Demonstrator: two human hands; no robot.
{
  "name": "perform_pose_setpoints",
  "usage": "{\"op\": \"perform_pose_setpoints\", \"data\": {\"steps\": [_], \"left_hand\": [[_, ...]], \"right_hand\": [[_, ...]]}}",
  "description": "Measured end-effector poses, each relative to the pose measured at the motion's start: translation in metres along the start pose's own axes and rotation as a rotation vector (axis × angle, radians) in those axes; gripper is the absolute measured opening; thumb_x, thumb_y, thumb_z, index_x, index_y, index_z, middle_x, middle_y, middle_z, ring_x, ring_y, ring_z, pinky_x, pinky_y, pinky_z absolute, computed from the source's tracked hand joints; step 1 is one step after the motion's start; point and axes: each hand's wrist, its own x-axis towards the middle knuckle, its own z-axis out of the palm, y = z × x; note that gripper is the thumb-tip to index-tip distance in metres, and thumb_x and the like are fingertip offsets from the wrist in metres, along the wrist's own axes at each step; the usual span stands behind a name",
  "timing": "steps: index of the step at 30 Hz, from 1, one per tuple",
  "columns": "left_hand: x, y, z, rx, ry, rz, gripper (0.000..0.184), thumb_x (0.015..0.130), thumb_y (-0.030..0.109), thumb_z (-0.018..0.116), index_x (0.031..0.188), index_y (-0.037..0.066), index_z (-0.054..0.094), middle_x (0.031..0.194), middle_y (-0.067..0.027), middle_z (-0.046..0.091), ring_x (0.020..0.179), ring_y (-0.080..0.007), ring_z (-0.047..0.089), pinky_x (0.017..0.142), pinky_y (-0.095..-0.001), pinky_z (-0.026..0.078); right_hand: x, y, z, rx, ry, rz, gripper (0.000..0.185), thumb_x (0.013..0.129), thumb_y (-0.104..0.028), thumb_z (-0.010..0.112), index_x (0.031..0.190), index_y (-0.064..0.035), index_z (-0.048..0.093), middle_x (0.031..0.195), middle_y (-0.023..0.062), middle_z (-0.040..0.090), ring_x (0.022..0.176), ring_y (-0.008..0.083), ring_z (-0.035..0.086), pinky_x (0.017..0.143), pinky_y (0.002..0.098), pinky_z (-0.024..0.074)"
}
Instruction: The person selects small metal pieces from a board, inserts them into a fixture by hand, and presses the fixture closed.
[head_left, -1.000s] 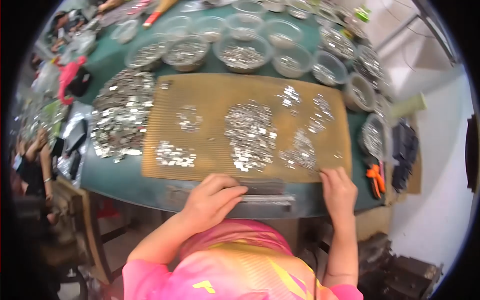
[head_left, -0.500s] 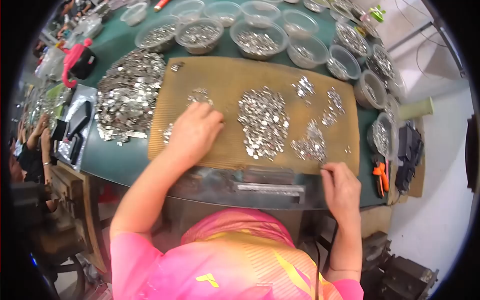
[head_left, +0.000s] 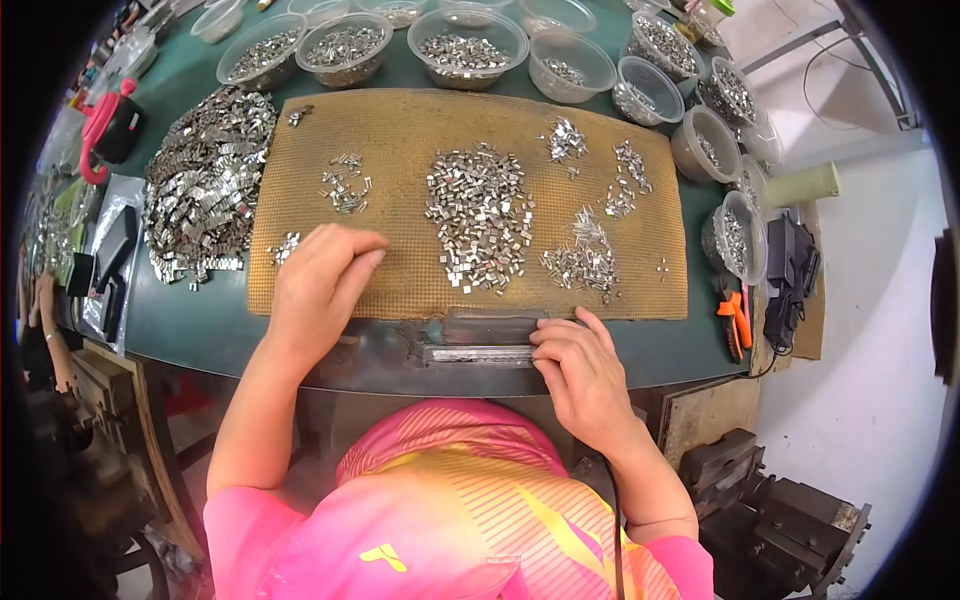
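Observation:
My left hand [head_left: 322,285] is over the left part of the brown textured mat [head_left: 390,215], thumb and forefinger pressed together. Whatever sits in that pinch is too small to make out. Just above it lies a loose group of small metal pieces [head_left: 345,185], with a smaller cluster [head_left: 285,248] to its left. My right hand [head_left: 585,372] is at the table's front edge, its fingers curled at the right end of a narrow metal channel [head_left: 475,355]. Its fingertips hide what they may hold. In the mat's middle lies a large pile of small shiny metal pieces [head_left: 480,220].
Smaller piles [head_left: 585,260] lie on the mat's right side. A big heap of metal links [head_left: 205,180] stands left of the mat. Plastic bowls [head_left: 468,50] of metal parts line the back and right. Orange-handled pliers [head_left: 735,320] lie at the right edge.
My right hand has moved left from the mat's lower right corner to the metal channel. My left hand has drawn back from the small metal pieces toward me. The view has shifted slightly.

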Motion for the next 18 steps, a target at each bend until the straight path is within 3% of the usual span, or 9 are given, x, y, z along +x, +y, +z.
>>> {"op": "perform_pose_setpoints", "data": {"steps": [5,10,18], "left_hand": [[-0.017,0.008,0.002,-0.072,-0.043,-0.043,0.014,0.093,0.003,0.076,0.107,0.003,0.073,0.097,-0.0122,0.073,0.09,-0.0321,0.069,0.077,-0.0411,0.054],[-0.021,0.016,0.007,-0.055,-0.007,0.051,0.018,0.09,-0.004,0.076,0.107,0.003,0.073,0.097,-0.0123,0.072,0.085,-0.0296,0.069,0.075,-0.0369,0.054],[-0.031,0.026,0.019,-0.162,-0.067,-0.016,0.021,0.09,-0.004,0.076,0.11,0.002,0.071,0.101,-0.0136,0.074,0.09,-0.0312,0.071,0.076,-0.0375,0.056]], "right_hand": [[0.001,-0.003,0.0,-0.074,0.027,-0.043,0.019,0.093,-0.002,0.073,0.11,-0.0059,0.064,0.115,0.0104,0.071,0.114,0.0311,0.07,0.114,0.0554,0.0453],[0.003,-0.01,-0.003,-0.184,0.019,-0.071,0.019,0.093,-0.003,0.072,0.11,-0.0056,0.065,0.114,0.0105,0.071,0.114,0.0311,0.071,0.111,0.0526,0.0488],[0.006,-0.01,-0.019,-0.011,-0.069,0.035,0.025,0.091,-0.004,0.075,0.115,-0.0046,0.068,0.12,0.0121,0.075,0.118,0.0295,0.072,0.109,0.0488,0.0532]]}}
